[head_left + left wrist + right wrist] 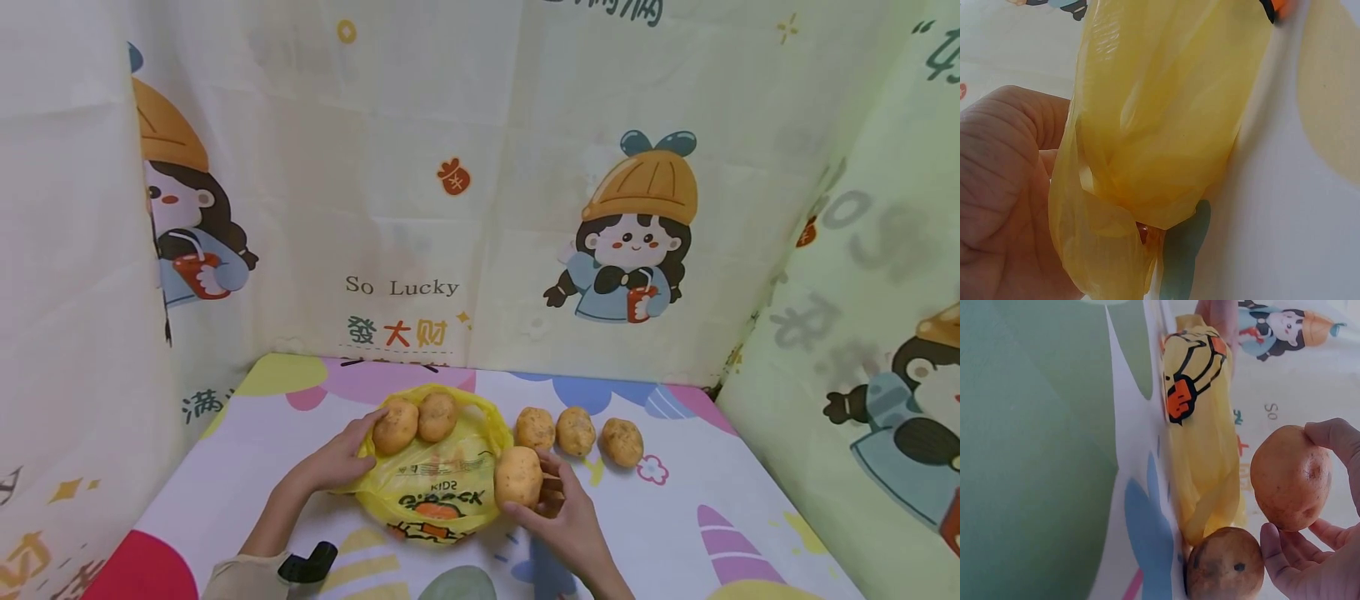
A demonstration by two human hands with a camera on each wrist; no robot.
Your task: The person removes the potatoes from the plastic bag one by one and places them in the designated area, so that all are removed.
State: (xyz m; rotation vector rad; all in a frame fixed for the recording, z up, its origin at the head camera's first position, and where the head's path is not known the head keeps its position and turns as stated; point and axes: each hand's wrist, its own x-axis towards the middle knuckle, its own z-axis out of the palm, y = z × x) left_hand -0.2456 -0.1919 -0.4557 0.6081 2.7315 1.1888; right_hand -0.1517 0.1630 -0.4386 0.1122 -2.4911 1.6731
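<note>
A yellow plastic bag (pixel 427 500) with printed lettering lies with its mouth spread, and two potatoes (pixel 395 426) sit inside at its far left. At the bag's left rim my left hand (pixel 341 458) grips the thin plastic, its fingertips beside the nearer potato. In the left wrist view the hanging film (pixel 1160 112) covers part of that hand. My right hand (pixel 562 517) holds another potato (pixel 518 477) between thumb and fingers at the bag's right edge. The right wrist view shows this potato (pixel 1291 478) raised, with a potato (pixel 1225 565) on the table below it.
Three potatoes (pixel 576 432) stand in a row on the table, right of the bag. The patterned tabletop (pixel 675 533) extends to the right and front. Printed cloth hangings (pixel 495 208) enclose the back and both sides.
</note>
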